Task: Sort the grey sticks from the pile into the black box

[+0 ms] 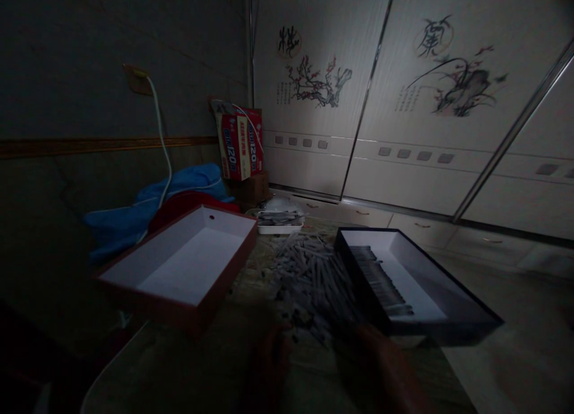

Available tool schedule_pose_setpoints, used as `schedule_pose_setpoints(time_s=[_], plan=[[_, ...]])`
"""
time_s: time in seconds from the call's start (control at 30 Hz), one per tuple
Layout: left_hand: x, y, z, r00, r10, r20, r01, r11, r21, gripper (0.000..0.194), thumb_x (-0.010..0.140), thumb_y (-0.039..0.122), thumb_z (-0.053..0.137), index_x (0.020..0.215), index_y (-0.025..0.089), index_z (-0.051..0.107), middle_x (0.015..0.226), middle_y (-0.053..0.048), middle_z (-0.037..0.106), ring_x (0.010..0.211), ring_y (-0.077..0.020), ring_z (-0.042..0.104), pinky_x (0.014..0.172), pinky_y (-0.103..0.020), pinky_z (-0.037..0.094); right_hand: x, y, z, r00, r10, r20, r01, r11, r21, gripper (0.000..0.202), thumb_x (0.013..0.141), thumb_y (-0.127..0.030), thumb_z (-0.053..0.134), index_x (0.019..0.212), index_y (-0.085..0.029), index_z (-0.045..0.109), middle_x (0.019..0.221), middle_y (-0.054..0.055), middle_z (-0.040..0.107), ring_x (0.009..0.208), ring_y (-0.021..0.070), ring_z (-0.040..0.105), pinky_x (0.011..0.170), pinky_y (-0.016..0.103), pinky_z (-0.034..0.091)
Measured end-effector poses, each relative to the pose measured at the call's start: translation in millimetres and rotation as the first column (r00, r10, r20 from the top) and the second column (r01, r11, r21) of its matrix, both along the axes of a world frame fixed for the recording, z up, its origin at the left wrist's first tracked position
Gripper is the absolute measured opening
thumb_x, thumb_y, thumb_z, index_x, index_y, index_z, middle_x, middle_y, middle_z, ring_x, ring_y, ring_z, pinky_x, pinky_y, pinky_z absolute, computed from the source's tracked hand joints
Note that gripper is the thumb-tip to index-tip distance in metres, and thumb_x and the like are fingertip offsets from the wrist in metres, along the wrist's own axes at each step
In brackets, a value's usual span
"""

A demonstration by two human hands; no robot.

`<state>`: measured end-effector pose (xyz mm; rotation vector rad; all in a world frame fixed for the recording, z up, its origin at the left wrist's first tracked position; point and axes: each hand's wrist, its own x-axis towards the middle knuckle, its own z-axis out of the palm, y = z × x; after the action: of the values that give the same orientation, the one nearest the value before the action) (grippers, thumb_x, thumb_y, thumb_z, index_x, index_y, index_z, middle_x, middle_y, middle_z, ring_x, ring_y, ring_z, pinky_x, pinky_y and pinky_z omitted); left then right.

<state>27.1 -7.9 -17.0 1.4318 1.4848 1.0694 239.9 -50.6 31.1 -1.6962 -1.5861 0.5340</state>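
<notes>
The left hand (pixel 270 351) and the right hand (pixel 383 357) are being swallowed by shadow at the near edge of a loose pile of slender, pale sticks (pixel 309 270); whether either is being held open or being closed on a stick cannot be told. Beneath them, a faintly mottled tabletop (pixel 188 366) is being dimly lit, its near left corner rounded. The pile is being flanked by two shallow, rectangular boxes: at the left, a red box (pixel 179 258) is being seen with a smooth white interior, and at the right, along one wall of a black box (pixel 430 264), a neat row of darker sticks (pixel 380 279) is being contained. Beyond the pile, more sticks are being held in a low white tray (pixel 280 229). Behind the red box, soft folds are being formed by a blue cloth (pixel 192 178). Farther back, a red printed carton (pixel 240 142) is being supported by a plain brown box (pixel 251 188), and pale, glossy sliding doors (pixel 314 115) are being decorated with painted branches.
</notes>
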Motion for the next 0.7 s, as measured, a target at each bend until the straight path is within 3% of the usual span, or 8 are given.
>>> schedule_pose_setpoints(time_s=[0.1, 0.17, 0.23, 0.4, 0.5, 0.53, 0.63, 0.7], plan=[[0.9, -0.4, 1.8, 1.0, 0.027, 0.007, -0.027, 1.0, 0.003, 0.031, 0.073, 0.034, 0.051, 0.094, 0.016, 0.066, 0.096, -0.007, 0.07, 0.094, -0.0221, 0.062, 0.087, -0.032, 0.046, -8.4, -5.7, -36.5, 0.934, -0.028, 0.355, 0.056, 0.996, -0.069, 0.023, 0.073, -0.018, 0.048, 0.084, -0.024, 0.067, 0.083, 0.009, 0.067, 0.067, 0.0229, 0.064, 0.056, 0.029, 0.042], [0.5, -0.5, 2.2, 0.999, 0.035, 0.015, -0.035, 0.999, -0.005, 0.032, 0.072, 0.032, 0.051, 0.094, 0.015, 0.065, 0.095, -0.007, 0.07, 0.093, -0.0224, 0.063, 0.086, -0.032, 0.047, -7.9, -7.1, -48.2, 0.828, -0.058, 0.558, 0.104, 0.993, -0.05, 0.03, 0.076, -0.016, 0.043, 0.093, -0.025, 0.065, 0.092, 0.01, 0.066, 0.073, 0.0233, 0.065, 0.056, 0.029, 0.045], [-0.9, -0.6, 3.7, 0.999, 0.021, 0.026, -0.021, 1.0, -0.018, 0.031, 0.072, 0.031, 0.051, 0.095, 0.015, 0.065, 0.094, -0.007, 0.07, 0.09, -0.0217, 0.063, 0.083, -0.032, 0.048, -6.3, -9.4, -53.2, 0.762, -0.068, 0.644, 0.1, 0.995, -0.014, 0.033, 0.077, -0.015, 0.041, 0.099, -0.026, 0.063, 0.097, 0.01, 0.065, 0.076, 0.0228, 0.065, 0.056, 0.028, 0.047], [-6.3, 5.0, 14.5, 0.989, -0.148, -0.017, 0.148, 0.989, -0.01, 0.027, 0.074, 0.027, 0.05, 0.094, 0.016, 0.064, 0.089, -0.005, 0.07, 0.083, -0.0194, 0.064, 0.077, -0.029, 0.05, -2.4, -12.7, -56.6, 0.731, -0.026, 0.682, 0.037, 0.999, -0.001, 0.032, 0.075, -0.011, 0.041, 0.092, -0.024, 0.064, 0.088, 0.009, 0.067, 0.075, 0.0203, 0.065, 0.059, 0.025, 0.047], [-8.7, 20.6, 16.7, 0.965, -0.186, -0.185, 0.208, 0.972, 0.11, 0.024, 0.077, 0.023, 0.046, 0.09, 0.017, 0.065, 0.09, -0.006, 0.069, 0.087, -0.0199, 0.063, 0.083, -0.033, 0.048, 1.0, -10.6, -56.6, 0.761, -0.057, 0.646, 0.065, 0.998, 0.011, 0.029, 0.077, -0.011, 0.04, 0.09, -0.023, 0.063, 0.087, 0.009, 0.067, 0.076, 0.0205, 0.064, 0.062, 0.026, 0.047], [-8.9, 27.8, 15.6, 0.95, -0.143, -0.277, 0.194, 0.967, 0.166, 0.024, 0.077, 0.022, 0.046, 0.09, 0.017, 0.065, 0.09, -0.007, 0.069, 0.087, -0.0206, 0.063, 0.083, -0.035, 0.048, 1.9, -9.7, -56.7, 0.779, -0.064, 0.624, 0.07, 0.997, 0.015, 0.028, 0.077, -0.013, 0.04, 0.09, -0.022, 0.063, 0.087, 0.009, 0.067, 0.077, 0.0207, 0.064, 0.063, 0.026, 0.047], [-6.1, 51.2, 10.3, 0.849, -0.024, -0.528, 0.226, 0.919, 0.322, 0.027, 0.078, 0.015, 0.043, 0.095, 0.017, 0.063, 0.102, -0.01, 0.066, 0.099, -0.0225, 0.058, 0.09, -0.04, 0.043, 1.5, -7.9, -59.3, 0.837, -0.089, 0.54, 0.07, 0.996, 0.056, 0.023, 0.081, -0.02, 0.042, 0.093, -0.022, 0.061, 0.088, 0.009, 0.066, 0.079, 0.0214, 0.063, 0.068, 0.028, 0.047], [-1.7, 65.7, 8.3, 0.754, -0.054, -0.655, 0.381, 0.848, 0.368, 0.029, 0.078, 0.011, 0.041, 0.097, 0.018, 0.062, 0.101, -0.008, 0.065, 0.097, -0.0208, 0.057, 0.089, -0.038, 0.043, -0.8, -8.2, -63.0, 0.87, -0.108, 0.481, 0.058, 0.991, 0.118, 0.021, 0.084, -0.026, 0.041, 0.094, -0.022, 0.059, 0.089, 0.009, 0.065, 0.079, 0.0218, 0.062, 0.069, 0.03, 0.047]])
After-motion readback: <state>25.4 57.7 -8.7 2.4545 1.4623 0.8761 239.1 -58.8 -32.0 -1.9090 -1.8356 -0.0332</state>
